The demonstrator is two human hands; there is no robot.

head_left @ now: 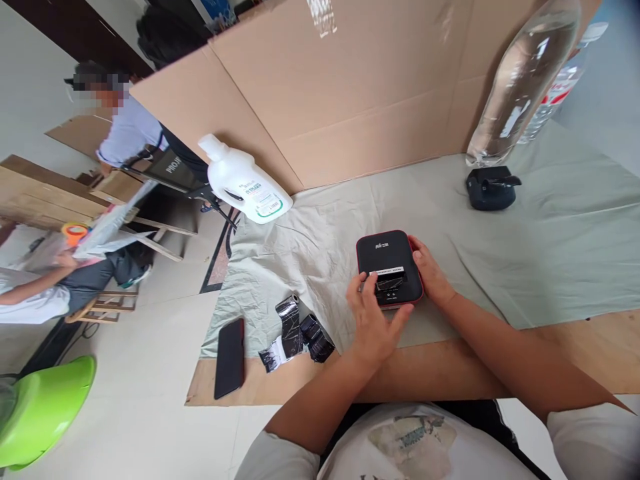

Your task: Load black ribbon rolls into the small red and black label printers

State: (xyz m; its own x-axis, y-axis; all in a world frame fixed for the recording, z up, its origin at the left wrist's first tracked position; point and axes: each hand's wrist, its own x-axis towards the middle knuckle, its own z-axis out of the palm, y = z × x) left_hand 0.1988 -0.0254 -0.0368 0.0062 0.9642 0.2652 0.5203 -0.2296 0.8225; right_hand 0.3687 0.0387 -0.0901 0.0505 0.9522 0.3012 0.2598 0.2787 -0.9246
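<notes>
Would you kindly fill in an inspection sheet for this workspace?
Surface: wrinkled pale green cloth over a cardboard sheet.
Job's things: black device with red rim, flat on the cloth.
Clutter: white jug, phone, black film roll, clear bottle, small black holder.
Hands: left hand on the device's near end; right hand against its right edge.
Cables: nothing seen.
Surroundings: cardboard wall; other people at left; green stool.

Two bottles (pixel 247 183), one phone (pixel 229 357)

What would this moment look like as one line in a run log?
left hand: fingers on black-and-red device | right hand: steadies its right edge | nearby: black film roll, phone | surface: green cloth
</notes>
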